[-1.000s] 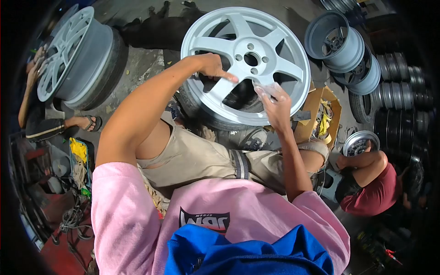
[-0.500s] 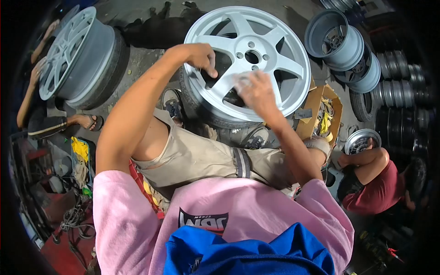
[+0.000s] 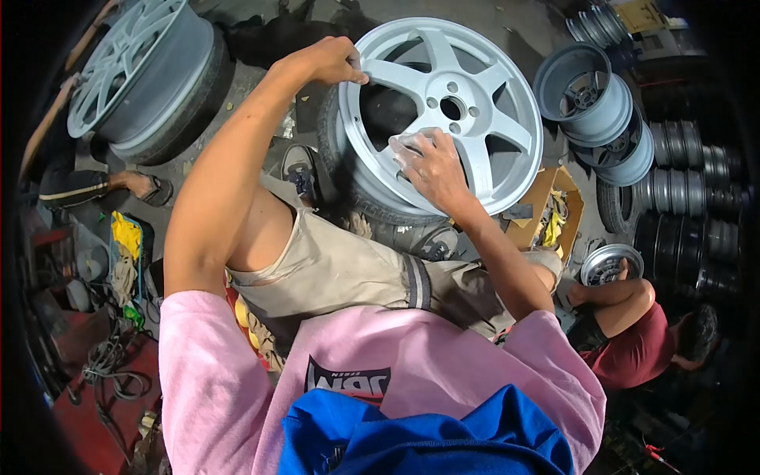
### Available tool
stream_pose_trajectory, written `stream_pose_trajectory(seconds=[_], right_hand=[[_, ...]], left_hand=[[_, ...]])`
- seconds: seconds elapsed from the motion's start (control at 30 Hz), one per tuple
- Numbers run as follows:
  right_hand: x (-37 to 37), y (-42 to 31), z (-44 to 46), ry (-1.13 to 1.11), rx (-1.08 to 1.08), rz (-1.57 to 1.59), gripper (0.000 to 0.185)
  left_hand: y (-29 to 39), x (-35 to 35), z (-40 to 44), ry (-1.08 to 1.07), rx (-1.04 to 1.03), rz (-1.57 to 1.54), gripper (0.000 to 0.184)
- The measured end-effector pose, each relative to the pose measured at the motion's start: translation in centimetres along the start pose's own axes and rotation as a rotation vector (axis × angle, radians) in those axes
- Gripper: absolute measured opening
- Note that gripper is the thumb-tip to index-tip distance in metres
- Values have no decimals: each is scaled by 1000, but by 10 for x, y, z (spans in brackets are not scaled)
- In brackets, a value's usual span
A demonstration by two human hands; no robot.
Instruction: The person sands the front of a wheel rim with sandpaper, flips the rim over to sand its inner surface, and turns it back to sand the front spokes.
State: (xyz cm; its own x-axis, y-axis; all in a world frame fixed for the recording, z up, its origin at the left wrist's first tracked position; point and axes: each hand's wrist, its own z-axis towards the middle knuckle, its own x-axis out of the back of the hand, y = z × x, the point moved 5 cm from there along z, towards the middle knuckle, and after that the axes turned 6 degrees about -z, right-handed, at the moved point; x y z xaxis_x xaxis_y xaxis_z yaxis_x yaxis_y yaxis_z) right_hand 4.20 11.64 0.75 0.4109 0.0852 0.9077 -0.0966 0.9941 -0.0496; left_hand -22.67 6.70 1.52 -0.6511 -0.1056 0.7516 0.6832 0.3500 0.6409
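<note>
A white spoked wheel (image 3: 479, 154) lies face up on a tire (image 3: 331, 142) between my feet. My left hand (image 3: 338, 62) is at its upper left edge, with curled fingers, and the fingertips meet the outer rim beside a spoke. Over the lower left spoke, my right hand (image 3: 434, 165) is bent around a thin, whitish, translucent sheet (image 3: 408, 147) and presses it on the wheel face. Part of the sheet is hidden under the fingers.
A cardboard box (image 3: 571, 207) with scraps stands right of the wheel. Stacked grey rims (image 3: 595, 107) are at the upper right. Another person (image 3: 633, 340) sits at the right by a small rim (image 3: 608, 265). At the left, someone's hand touches a large grey wheel (image 3: 170, 75).
My left hand has moved up and left from the lower spoke to the rim's edge. My right hand has shifted left with the sheet, onto another spoke. The view has tilted slightly.
</note>
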Motion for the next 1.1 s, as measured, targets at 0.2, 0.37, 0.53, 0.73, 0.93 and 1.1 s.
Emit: stream_pose_trajectory(seconds=[0.2, 0.37, 0.53, 0.73, 0.93, 1.1], right_hand=[[-14, 50, 0, 62, -164, -81, 26], [10, -9, -16, -161, 175, 0, 37], [-7, -10, 9, -225, 301, -107, 44], [9, 1, -10, -323, 467, -138, 42], [0, -7, 7, -321, 436, -128, 31], [1, 1, -6, -252, 481, -149, 33]], left_hand=[[-2, -2, -2, -25, 36, 4, 34], [6, 3, -6, -1, 65, 32, 35], [-1, -8, 5, -32, 22, 51, 39], [-11, -2, -1, 13, 6, 60, 39], [-21, -3, 2, -5, 28, 54, 40], [-11, 3, 2, 32, 19, 19, 37]])
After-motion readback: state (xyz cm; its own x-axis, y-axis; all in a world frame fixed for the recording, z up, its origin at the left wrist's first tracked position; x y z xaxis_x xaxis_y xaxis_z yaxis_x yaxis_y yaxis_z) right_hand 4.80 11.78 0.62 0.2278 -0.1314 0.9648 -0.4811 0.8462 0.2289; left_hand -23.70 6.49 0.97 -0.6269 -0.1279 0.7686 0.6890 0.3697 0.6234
